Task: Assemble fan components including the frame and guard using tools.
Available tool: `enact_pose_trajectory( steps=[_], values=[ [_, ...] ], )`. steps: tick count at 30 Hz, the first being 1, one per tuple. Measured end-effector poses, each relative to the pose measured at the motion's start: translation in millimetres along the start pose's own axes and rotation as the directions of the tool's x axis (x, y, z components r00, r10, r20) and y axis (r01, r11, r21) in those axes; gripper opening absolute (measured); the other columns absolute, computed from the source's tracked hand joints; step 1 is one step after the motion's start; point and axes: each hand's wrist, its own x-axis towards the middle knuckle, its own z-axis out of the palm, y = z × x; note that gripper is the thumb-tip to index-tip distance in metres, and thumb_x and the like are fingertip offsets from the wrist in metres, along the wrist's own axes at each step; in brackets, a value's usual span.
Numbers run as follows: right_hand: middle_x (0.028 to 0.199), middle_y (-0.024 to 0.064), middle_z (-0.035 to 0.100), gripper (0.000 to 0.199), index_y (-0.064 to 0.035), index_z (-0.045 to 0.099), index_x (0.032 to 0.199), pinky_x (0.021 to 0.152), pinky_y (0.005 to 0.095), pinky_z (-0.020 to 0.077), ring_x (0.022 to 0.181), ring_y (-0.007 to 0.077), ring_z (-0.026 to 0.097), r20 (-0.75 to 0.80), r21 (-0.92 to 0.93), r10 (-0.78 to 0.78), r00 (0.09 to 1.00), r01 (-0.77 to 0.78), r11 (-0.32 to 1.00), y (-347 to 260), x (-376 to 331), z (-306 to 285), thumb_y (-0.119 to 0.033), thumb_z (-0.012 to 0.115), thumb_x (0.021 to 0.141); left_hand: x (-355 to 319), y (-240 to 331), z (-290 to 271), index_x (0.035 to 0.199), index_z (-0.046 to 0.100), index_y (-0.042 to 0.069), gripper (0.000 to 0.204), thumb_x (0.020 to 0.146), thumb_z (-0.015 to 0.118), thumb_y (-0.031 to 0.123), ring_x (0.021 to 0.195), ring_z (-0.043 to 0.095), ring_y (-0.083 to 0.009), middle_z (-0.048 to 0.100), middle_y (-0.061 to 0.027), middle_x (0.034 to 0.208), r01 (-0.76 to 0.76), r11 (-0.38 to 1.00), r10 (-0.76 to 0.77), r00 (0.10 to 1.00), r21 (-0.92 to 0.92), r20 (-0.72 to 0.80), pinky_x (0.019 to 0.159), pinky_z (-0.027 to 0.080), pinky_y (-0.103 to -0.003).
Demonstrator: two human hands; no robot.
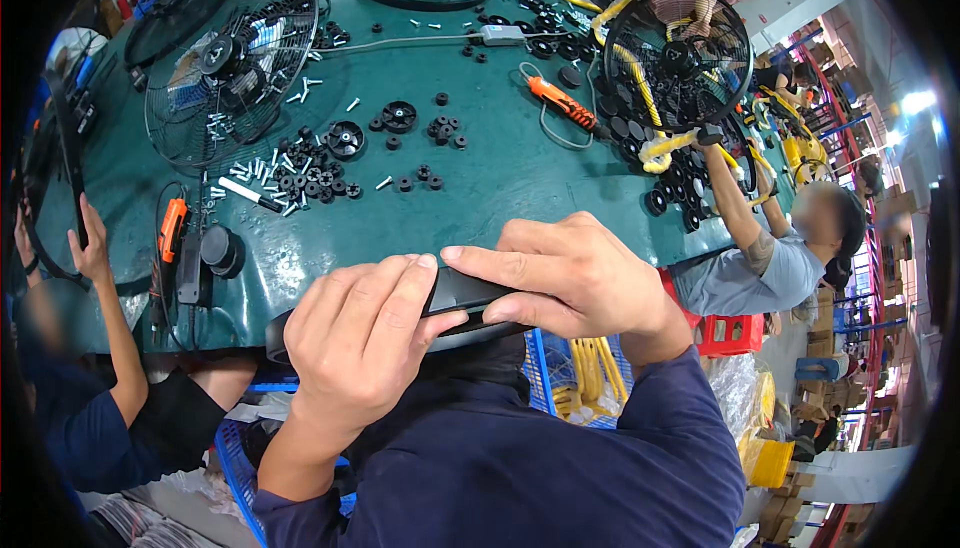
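Seen with 12 o'clock at the far side of the green desk (500, 198), the black part (465, 291) lies at 2 o'clock from the person's left hand (345, 338) and at 9 o'clock from the right hand (590, 273), between the two at the near edge of the desk. The left hand is curled round it, fingers laid over the far side and thumb along the near side, its tip pointing to 2 o'clock. The right hand pinches it, the thumb and forefinger parted by the part's width, both tips pointing to 9 o'clock. Around the part, from left to right: at 9 o'clock a co-worker's hand (92, 240) touches a black ring; between 9 and 10 lie an orange-handled tool (172, 228) and a black knob (218, 248); at 10 a white marker (240, 192); at 11 a spoked black wheel (346, 140); at 1 a second orange-handled tool (562, 103). The left fingers cover much of the part, and whether the dark rim (276, 338) showing at 9 o'clock beyond that hand belongs to it, I cannot tell. Its near edge merges with dark clothing, and the co-worker's ring runs into the black border.
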Motion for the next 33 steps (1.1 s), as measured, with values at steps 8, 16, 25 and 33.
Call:
enact_pose_trajectory(
  steps=[8,16,25,33],
  values=[
    [0.078,0.0059,0.052,0.055,-0.0102,0.062,0.138,0.048,0.038,0.0449,0.055,0.0248,0.055,-0.027,-0.04,-0.058,0.998,0.057,0.998,14,5,2,-0.028,0.076,0.088,2,-7,10,0.105,0.072,0.001,0.04,0.088,0.074,0.037,0.072,0.065,-0.0233,0.07,-0.0081,0.093,-0.031,0.993,0.037,0.998,0.11,-0.05,0.058,0.05,-0.034],
    [0.078,0.0065,0.058,0.056,-0.0104,0.062,0.14,0.051,0.0379,0.0461,0.058,0.0254,0.057,-0.043,-0.118,-0.046,0.998,0.04,0.992,24,8,7,-0.03,0.074,0.089,9,-10,7,0.107,0.072,0.002,0.037,0.081,0.081,0.026,0.08,0.069,-0.0288,0.072,-0.0114,0.096,0.119,0.993,-0.119,0.99,0.004,0.072,0.066,0.055,-0.037],
    [0.081,0.0081,0.062,0.031,-0.0112,0.063,0.116,0.054,0.0414,0.0506,0.067,0.0299,0.067,-0.158,-0.284,-0.059,0.986,0.012,0.959,39,27,11,-0.032,0.068,0.094,31,-32,12,0.109,0.073,0.003,0.034,0.076,0.082,0.004,0.086,0.071,-0.0295,0.072,-0.0135,0.099,0.127,0.99,-0.119,0.984,-0.06,0.132,0.073,0.057,-0.037],
    [0.074,0.0173,0.068,0.032,-0.0029,0.067,0.09,0.069,0.051,0.0543,0.078,0.04,0.069,-0.072,-0.367,-0.076,0.994,0.044,0.929,34,77,-50,-0.034,0.063,0.097,89,-42,-9,0.108,0.071,0.0,0.02,0.09,0.074,0.008,0.072,0.068,-0.0259,0.071,-0.013,0.09,0.14,0.99,-0.136,0.986,-0.035,0.101,0.066,0.053,-0.032]
  ],
)
